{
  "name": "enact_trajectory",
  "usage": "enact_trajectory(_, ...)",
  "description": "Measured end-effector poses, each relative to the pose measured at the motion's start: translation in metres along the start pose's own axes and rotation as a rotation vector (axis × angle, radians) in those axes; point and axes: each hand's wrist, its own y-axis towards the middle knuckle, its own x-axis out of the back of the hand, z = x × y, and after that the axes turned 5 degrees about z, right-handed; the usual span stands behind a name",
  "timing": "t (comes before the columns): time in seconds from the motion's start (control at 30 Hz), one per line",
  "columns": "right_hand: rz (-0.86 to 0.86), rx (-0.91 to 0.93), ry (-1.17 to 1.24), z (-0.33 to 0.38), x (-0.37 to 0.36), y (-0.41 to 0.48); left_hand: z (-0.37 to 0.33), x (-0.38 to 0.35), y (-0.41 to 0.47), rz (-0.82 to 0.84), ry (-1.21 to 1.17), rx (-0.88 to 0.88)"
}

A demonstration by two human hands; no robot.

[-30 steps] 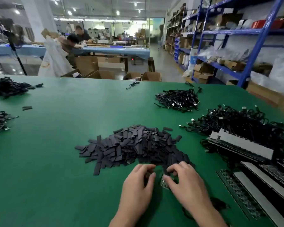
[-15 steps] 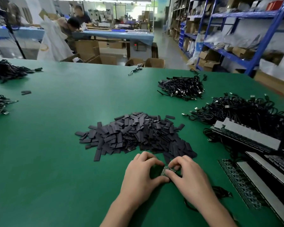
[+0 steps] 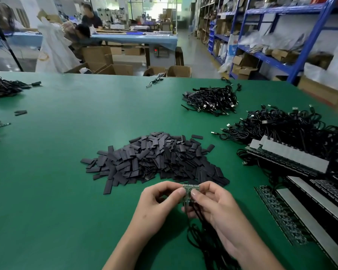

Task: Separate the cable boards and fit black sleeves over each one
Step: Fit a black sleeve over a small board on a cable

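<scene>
A small green cable board piece [image 3: 190, 189] is held above the green table [image 3: 66, 152], near its front edge. My left hand [image 3: 160, 203] pinches its left side and my right hand [image 3: 217, 207] pinches its right side. Black cables [image 3: 205, 236] hang from the board under my right hand. Just beyond my hands lies a heap of flat black sleeves [image 3: 154, 160]. Long strips of joined cable boards [image 3: 289, 158] with grey backing lie to the right.
Piles of black cables [image 3: 213, 100] lie at the back right, and a larger cable pile [image 3: 293, 125] sits on the right. More cables [image 3: 2, 88] are at the far left. Blue shelving [image 3: 281, 36] and other people at a table stand beyond.
My hands have lifted the board piece off the table near the sleeve heap and brought it up between both thumbs. The camera has tilted down.
</scene>
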Motion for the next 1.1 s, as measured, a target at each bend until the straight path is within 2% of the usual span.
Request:
enact_trajectory(0.1,0.074,-0.050,0.050,-0.003,-0.006,-0.003,0.000,0.002,-0.001,0.029,-0.132,0.035)
enact_trajectory(0.17,0.081,-0.038,-0.001,-0.002,-0.005,-0.003,0.000,0.004,-0.001,0.041,-0.182,0.058)
enact_trajectory(0.3,0.033,0.139,-0.508,0.003,0.008,-0.002,-0.001,0.006,-0.001,0.050,-0.133,0.065)
enact_trajectory(0.37,0.045,0.194,-0.643,0.006,0.014,0.000,-0.003,0.005,-0.001,0.051,-0.135,0.081)
enact_trajectory(0.53,0.140,0.121,-0.563,0.011,0.015,0.005,-0.002,0.006,0.000,0.043,-0.146,0.099)
enact_trajectory(0.77,0.106,0.181,-0.549,-0.010,0.014,0.010,-0.001,0.009,-0.001,0.069,-0.123,0.126)
enact_trajectory(1.1,0.142,0.209,-0.533,-0.017,0.017,0.011,-0.003,0.011,0.001,0.152,-0.160,0.167)
